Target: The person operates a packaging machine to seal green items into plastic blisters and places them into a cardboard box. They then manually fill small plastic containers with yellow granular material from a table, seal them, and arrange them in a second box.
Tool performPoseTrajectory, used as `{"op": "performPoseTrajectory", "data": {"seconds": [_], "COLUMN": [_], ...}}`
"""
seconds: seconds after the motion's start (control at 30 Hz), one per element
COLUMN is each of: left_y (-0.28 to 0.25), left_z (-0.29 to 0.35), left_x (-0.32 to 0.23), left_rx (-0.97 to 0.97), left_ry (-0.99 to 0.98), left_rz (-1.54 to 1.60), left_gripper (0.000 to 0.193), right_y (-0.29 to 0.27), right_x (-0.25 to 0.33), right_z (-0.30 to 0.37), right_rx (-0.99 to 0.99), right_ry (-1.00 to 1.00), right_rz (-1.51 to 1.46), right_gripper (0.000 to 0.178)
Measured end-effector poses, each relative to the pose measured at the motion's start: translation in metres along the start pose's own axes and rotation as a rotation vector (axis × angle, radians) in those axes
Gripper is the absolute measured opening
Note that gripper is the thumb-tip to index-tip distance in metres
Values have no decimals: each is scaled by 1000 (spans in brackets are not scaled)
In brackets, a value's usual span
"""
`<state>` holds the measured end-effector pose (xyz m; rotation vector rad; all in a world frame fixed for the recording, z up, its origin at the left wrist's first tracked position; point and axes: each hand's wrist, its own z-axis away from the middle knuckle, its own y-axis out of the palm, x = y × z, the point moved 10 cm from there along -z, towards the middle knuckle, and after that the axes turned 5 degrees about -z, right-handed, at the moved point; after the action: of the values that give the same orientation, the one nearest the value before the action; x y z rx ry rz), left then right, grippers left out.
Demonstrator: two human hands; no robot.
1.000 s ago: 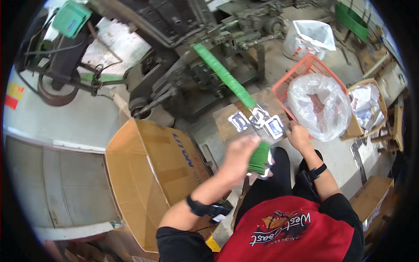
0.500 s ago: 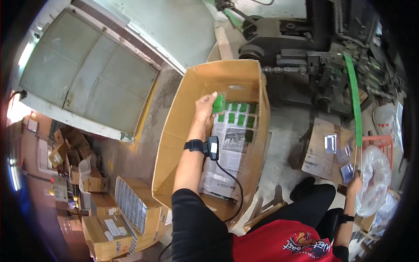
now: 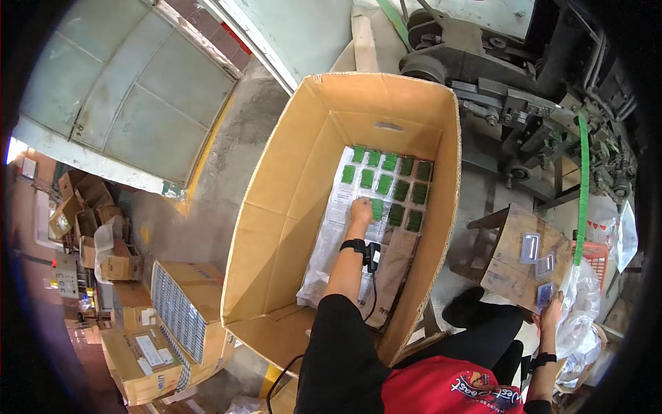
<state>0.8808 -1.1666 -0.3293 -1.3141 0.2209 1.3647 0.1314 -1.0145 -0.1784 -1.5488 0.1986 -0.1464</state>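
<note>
Inside a tall cardboard box (image 3: 269, 200), my left hand (image 3: 361, 210) is closed on the left edge of a small clear pack of green pieces (image 3: 376, 209), which is down at the layer of packs. Similar green packs (image 3: 384, 183) lie in rows beyond and to the right, on printed paper (image 3: 334, 238). My right hand (image 3: 550, 314) is at the near right edge of a wooden stool top (image 3: 503, 265), fingers drawn together beside a clear bluish plastic case (image 3: 545, 295). What those fingers hold, if anything, is too small to make out.
Two more clear cases, one (image 3: 529, 248) farther left, lie on the stool. A green strip (image 3: 583, 186) hangs from a dark machine (image 3: 538, 124) near a red basket (image 3: 598, 265) and clear plastic bags (image 3: 586, 300). Cardboard cartons (image 3: 186, 303) stand at the left.
My left hand has lowered the green pack from above the rows to the layer, nearer me. My right hand has moved down from below the green strip to the stool's edge.
</note>
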Motion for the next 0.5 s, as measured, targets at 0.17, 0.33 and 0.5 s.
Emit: {"op": "performPoseTrajectory", "data": {"seconds": [0.17, 0.33, 0.5], "left_y": [6, -6, -78], "left_z": [9, 18, 29], "left_x": [-2, -12, -91], "left_rx": [-145, -179, -112], "left_ry": [109, 82, 158], "left_rz": [-136, -58, 170], "left_gripper": [38, 45, 30], "right_y": [-2, 3, 0], "right_x": [-1, 21, 56], "right_z": [-2, -12, -11], "right_rx": [-41, 226, 89], "right_ry": [-36, -85, -338], "right_rz": [-59, 54, 158], "right_gripper": [38, 19, 9]}}
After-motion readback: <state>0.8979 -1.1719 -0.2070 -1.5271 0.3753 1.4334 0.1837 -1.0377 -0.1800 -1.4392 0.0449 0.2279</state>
